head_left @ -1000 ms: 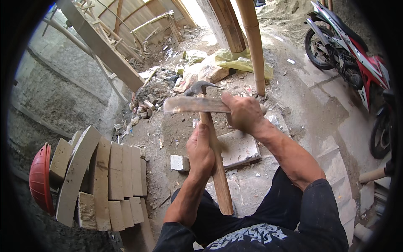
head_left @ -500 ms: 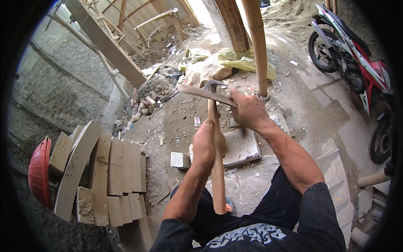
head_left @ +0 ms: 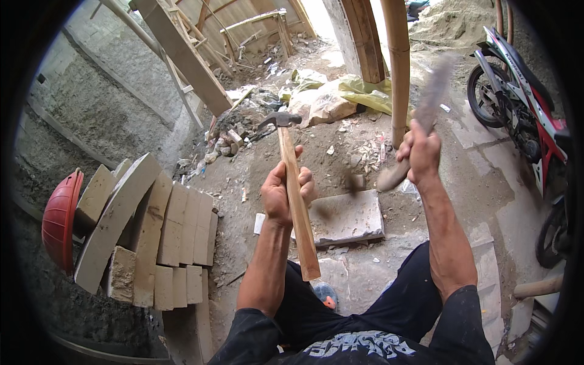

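Observation:
My left hand (head_left: 284, 191) is wrapped round the pale wooden handle of a claw hammer (head_left: 299, 213). The hammer is nearly upright, its dark metal head (head_left: 283, 119) at the top. To the right, my right hand (head_left: 421, 152) grips a machete (head_left: 433, 100) by its brown handle, whose rounded butt points down and left. Motion blurs the raised blade, which is apart from the hammer. Below and between the hands, a pale rectangular slab (head_left: 356, 216) lies on the ground.
Pale blocks (head_left: 176, 225) are stacked at left, with a red hard hat (head_left: 61, 219) beside them. A bamboo post (head_left: 396, 73) rises ahead, near a yellow sheet (head_left: 368, 94) and rubble. A motorcycle (head_left: 517, 91) stands at right. A board (head_left: 188, 67) leans at far left.
My right hand has swung the machete away from the hammer, up and right. The hammer in my left hand has shifted slightly left and up. The whole view has turned a little left.

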A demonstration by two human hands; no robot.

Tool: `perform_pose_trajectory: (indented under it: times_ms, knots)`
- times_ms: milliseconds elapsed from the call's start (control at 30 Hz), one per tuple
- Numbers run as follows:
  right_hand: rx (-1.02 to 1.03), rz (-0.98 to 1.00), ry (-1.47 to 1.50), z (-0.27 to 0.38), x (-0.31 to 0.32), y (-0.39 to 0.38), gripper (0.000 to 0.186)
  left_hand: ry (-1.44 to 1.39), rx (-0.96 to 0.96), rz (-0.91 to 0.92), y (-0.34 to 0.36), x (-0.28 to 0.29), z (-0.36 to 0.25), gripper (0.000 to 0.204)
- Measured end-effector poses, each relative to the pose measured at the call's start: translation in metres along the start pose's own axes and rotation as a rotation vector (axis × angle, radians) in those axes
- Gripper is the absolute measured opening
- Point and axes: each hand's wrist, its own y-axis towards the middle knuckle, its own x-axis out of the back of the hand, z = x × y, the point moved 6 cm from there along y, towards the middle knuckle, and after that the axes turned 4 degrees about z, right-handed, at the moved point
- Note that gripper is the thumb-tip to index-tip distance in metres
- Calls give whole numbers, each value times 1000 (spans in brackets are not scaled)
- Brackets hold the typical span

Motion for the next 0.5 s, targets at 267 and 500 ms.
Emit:
perform_pose_trajectory:
  times_ms: [267,500]
  knots:
    - [854,631,-913,-28,-89,-90,23,-39,-37,71,8,19,-2,58]
    - [1137,827,-1043,-29,-121,-147,21,-108,62,-1,5,41,1,58]
